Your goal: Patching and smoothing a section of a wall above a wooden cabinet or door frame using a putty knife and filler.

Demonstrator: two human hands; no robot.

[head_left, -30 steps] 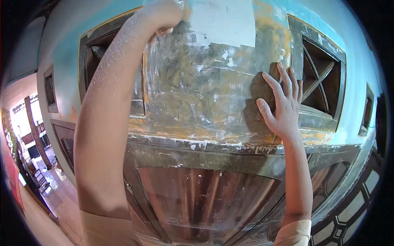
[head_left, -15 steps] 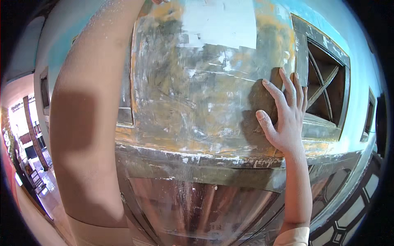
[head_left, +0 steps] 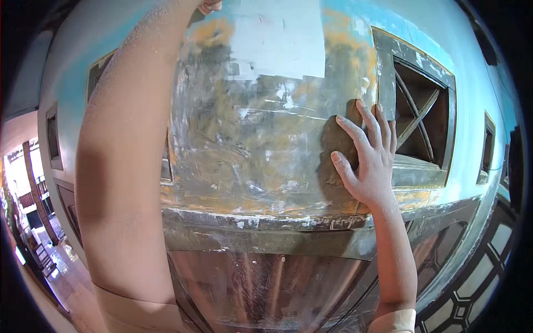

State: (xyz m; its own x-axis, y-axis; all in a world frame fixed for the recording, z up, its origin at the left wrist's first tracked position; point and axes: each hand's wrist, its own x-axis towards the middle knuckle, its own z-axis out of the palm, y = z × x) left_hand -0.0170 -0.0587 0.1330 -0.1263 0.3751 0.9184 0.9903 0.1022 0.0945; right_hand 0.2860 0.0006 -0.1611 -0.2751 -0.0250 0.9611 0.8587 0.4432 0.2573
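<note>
A patchy wall panel [head_left: 250, 150], scraped to grey, ochre and white, fills the middle of the view. My right hand [head_left: 372, 158] lies against its right part, fingers spread, with pale dust on the skin. Raised along the left side, my left arm reaches to the top edge, where only a bit of my left hand [head_left: 210, 6] shows. Its visible fingers are curled in near the top of the panel; what they hold, if anything, is cut off by the frame. A smooth white patch [head_left: 277, 41] covers the panel's upper middle.
Right of the panel is a framed opening [head_left: 425, 108] with crossed bars. A ledge [head_left: 266, 216] with chipped paint runs below, above dark glossy wood panelling [head_left: 266, 283] streaked with falling dust. Patterned panelling [head_left: 483, 272] stands at lower right; a bright room [head_left: 50, 222] shows far left.
The view has shifted, so the panel and right hand sit further left in it. More of the left hand's curled fingers shows at the top. The right hand stays on the panel.
</note>
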